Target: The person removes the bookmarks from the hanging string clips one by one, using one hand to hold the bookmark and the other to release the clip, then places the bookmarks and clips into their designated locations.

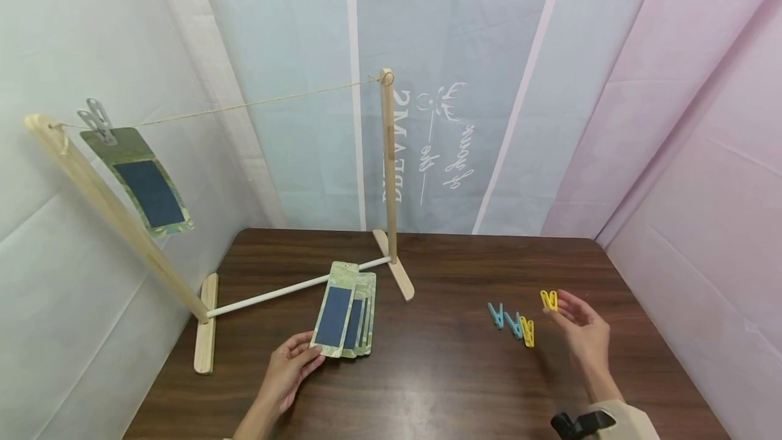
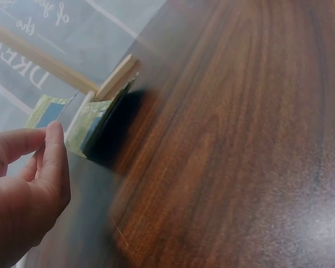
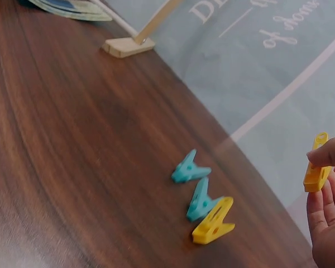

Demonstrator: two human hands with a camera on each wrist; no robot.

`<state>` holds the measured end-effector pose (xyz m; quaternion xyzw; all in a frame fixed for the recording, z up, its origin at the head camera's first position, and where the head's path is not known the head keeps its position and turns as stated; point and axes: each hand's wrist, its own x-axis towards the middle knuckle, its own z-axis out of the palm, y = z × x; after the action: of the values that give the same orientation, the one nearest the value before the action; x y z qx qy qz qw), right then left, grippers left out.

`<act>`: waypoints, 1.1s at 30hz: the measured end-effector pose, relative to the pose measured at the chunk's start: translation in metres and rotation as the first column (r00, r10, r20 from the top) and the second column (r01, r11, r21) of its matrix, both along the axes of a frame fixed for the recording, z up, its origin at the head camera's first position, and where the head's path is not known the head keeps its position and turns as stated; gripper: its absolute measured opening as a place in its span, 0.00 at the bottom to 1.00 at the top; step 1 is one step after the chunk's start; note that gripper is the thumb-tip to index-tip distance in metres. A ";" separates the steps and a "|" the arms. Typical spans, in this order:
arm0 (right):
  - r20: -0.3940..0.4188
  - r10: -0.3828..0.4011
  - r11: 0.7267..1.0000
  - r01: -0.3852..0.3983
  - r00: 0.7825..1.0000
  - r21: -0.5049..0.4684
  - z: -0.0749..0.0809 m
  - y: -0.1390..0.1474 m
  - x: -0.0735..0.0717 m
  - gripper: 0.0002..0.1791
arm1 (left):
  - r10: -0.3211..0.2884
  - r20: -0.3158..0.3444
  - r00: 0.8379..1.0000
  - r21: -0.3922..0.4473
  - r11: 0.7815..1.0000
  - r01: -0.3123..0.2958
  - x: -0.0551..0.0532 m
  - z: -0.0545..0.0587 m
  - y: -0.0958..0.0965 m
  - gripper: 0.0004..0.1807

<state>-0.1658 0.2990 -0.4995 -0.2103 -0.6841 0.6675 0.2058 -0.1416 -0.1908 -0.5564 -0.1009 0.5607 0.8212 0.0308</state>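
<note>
My left hand (image 1: 290, 369) pinches the bottom edge of a card (image 1: 334, 316) with a green patterned border and a dark blue panel. Behind and to the right of it, a fanned stack of similar cards (image 1: 369, 307) lies on the table; the left wrist view shows the held card raised apart from this stack. On the right side, my right hand (image 1: 583, 337) holds a yellow clothespin (image 3: 317, 170) between thumb and fingers, above the table. Left of that hand lie two blue clothespins (image 3: 190, 169) and another yellow clothespin (image 3: 213, 222), close together.
A wooden stand with a left post (image 1: 122, 216), a right post (image 1: 389, 168) and a white crossbar (image 1: 269, 296) spans the left side. Between the post tops runs a string (image 1: 263, 103). One card (image 1: 149, 189) hangs near its left end from a grey clothespin (image 1: 100, 124).
</note>
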 end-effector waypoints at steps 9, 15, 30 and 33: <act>0.141 -0.054 0.993 0.039 0.989 0.109 -0.018 0.008 0.004 0.27 | 0.035 0.078 0.996 -0.018 0.999 -0.033 -0.003 -0.007 0.003 0.20; 0.229 -0.067 0.976 0.016 0.971 0.218 -0.032 0.013 0.010 0.28 | 0.031 0.102 0.994 -0.046 0.999 -0.027 -0.002 -0.010 0.003 0.20; 0.285 -0.079 0.960 -0.004 0.955 0.279 -0.049 0.014 0.016 0.27 | 0.037 0.086 0.996 -0.077 0.997 -0.031 -0.003 -0.013 0.005 0.20; 0.298 -0.081 0.958 -0.008 0.951 0.285 -0.052 0.015 0.016 0.27 | 0.039 0.088 0.995 -0.088 0.996 -0.031 -0.004 -0.012 0.006 0.20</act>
<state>-0.1498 0.3139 -0.5511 -0.2924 -0.7919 0.5181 0.1373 -0.1454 -0.1852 -0.5683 -0.1490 0.5918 0.7913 0.0371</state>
